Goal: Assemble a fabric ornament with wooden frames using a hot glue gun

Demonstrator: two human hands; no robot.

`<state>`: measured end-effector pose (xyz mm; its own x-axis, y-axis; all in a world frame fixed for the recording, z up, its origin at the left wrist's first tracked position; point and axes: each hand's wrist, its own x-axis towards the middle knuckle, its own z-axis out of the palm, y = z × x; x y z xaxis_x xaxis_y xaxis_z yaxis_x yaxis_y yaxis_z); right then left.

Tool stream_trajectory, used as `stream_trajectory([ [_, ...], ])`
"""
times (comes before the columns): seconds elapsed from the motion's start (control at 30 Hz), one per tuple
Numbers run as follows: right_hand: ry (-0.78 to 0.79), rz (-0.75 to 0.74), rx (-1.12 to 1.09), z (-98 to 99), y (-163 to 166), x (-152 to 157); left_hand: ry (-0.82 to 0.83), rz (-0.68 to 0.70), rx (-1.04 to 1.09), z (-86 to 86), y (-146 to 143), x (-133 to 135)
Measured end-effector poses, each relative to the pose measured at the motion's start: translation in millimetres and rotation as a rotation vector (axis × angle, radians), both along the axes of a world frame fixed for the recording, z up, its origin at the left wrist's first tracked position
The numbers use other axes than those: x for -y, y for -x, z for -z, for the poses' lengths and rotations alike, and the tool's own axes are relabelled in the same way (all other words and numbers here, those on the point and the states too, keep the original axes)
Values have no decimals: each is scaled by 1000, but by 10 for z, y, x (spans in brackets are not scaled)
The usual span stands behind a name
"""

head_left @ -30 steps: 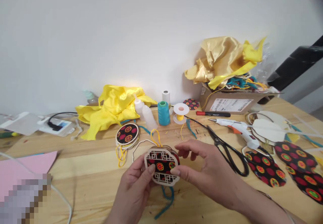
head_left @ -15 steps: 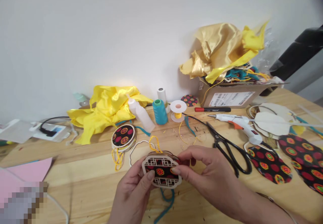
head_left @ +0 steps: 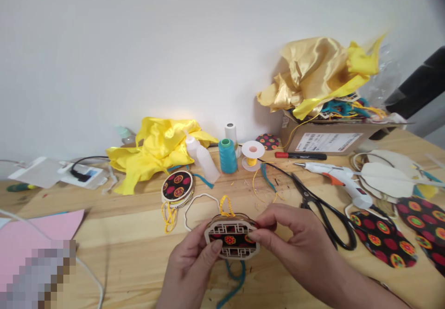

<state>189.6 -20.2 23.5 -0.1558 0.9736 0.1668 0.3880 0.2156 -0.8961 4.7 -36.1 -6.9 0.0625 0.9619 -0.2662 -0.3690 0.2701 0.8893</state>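
Note:
A small wooden lattice ornament [head_left: 231, 240] with black patterned fabric inside is held between both my hands just above the wooden table [head_left: 132, 234]. My left hand [head_left: 189, 267] pinches its left edge, thumb on the front. Its right edge is gripped by my right hand [head_left: 295, 244], fingers curled round it. A yellow cord loop [head_left: 226, 205] sticks up from the top of the ornament and a teal cord [head_left: 234, 279] hangs below it. A second round ornament [head_left: 177, 187] with a yellow cord lies just behind to the left.
Black scissors [head_left: 323, 211] and a white glue gun [head_left: 342, 183] lie to the right, with patterned fabric cut-outs [head_left: 378, 237] beyond. A teal thread spool [head_left: 227, 156], glue bottles [head_left: 203, 158], yellow cloth [head_left: 156, 149] and a cardboard box [head_left: 330, 137] line the wall. Pink paper [head_left: 31, 230] lies at left.
Both hands have kept their hold on the lattice ornament and tilted its face flatter, lowering it slightly. The camera view has shifted a little; nothing on the table has moved.

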Motion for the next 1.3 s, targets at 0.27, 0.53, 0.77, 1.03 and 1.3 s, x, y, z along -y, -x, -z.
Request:
stream_trajectory([
  [0.27,-142,-56,39,26,-11,-58,-106,41,-108,20,64,-2],
  [0.53,-213,-70,98,11,-11,-59,-110,76,-146,-18,82,-15],
  [0.77,-218,-95,127,23,-16,-67,-189,12,-271,10,109,-2],
  [1.03,-189,-96,160,34,-18,-65,-97,39,-161,-1,82,-30],
  [1.3,-163,-107,156,53,-27,-64,-94,-38,-161,-25,64,-23],
])
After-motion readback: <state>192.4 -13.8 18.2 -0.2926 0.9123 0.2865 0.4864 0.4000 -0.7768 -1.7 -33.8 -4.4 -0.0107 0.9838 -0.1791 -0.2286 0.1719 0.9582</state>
